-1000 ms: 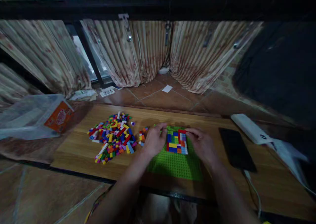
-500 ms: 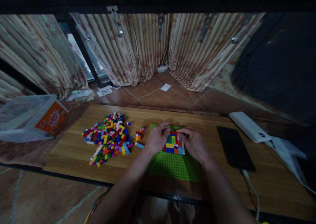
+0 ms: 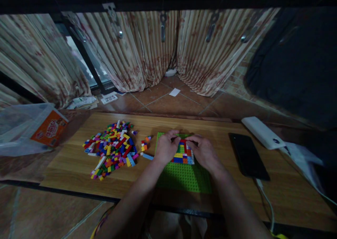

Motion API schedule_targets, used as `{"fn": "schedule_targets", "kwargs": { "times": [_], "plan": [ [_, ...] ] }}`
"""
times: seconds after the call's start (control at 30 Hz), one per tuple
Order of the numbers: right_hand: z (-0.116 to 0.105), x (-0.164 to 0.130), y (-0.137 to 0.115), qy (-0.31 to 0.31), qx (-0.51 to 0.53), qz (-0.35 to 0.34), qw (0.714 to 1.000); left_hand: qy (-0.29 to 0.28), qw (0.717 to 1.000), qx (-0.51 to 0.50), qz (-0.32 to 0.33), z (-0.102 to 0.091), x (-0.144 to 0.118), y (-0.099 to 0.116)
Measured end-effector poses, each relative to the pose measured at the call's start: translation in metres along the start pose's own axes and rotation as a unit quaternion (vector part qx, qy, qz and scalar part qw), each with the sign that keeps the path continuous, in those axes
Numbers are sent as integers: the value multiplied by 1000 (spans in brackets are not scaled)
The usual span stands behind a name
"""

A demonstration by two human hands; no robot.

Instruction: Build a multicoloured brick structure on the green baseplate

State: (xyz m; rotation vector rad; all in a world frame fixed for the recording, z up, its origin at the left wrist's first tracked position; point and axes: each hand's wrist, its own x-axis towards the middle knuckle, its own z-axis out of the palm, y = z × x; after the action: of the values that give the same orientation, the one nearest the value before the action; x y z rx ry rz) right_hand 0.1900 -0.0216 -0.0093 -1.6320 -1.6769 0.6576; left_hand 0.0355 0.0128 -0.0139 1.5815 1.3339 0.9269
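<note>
A green studded baseplate (image 3: 184,177) lies on the wooden table (image 3: 79,161). A patch of coloured bricks (image 3: 183,154) is stuck on its far half. My left hand (image 3: 165,148) rests on the plate's left side, fingers curled at the far edge of the patch. My right hand (image 3: 204,153) covers the patch's right side, and its fingertips meet the left hand's over a red brick (image 3: 183,142). Whether either hand pinches a brick is hidden by the fingers. A heap of loose coloured bricks (image 3: 112,147) lies to the left.
A black phone (image 3: 247,156) with a cable lies right of the plate, a white power bank (image 3: 262,133) behind it. A clear plastic box with an orange label (image 3: 48,128) sits at the far left. Striped curtains (image 3: 147,49) hang beyond the table.
Both hands have drawn together over the far edge of the brick patch; the right hand slid left. The view has shifted slightly, so everything sits a little further left.
</note>
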Motion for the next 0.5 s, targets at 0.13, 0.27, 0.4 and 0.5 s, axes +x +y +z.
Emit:
{"fn": "schedule_targets", "kwargs": {
  "times": [0.13, 0.27, 0.4, 0.5],
  "plan": [
    [-1, 1, 2, -9, 15, 0, 1000, 2, 1000, 13, -8, 0, 0, 1],
    [-2, 0, 4, -8, 29, -2, 1000, -2, 1000, -2, -1, -1, 0, 1],
    [-2, -1, 5, -7, 45, 9, 999, -7, 1000, -9, -5, -1, -1, 2],
    [-1, 0, 6, -1, 44, 30, 999, -5, 1000, 2, -8, -1, -2, 4]
  ]
}}
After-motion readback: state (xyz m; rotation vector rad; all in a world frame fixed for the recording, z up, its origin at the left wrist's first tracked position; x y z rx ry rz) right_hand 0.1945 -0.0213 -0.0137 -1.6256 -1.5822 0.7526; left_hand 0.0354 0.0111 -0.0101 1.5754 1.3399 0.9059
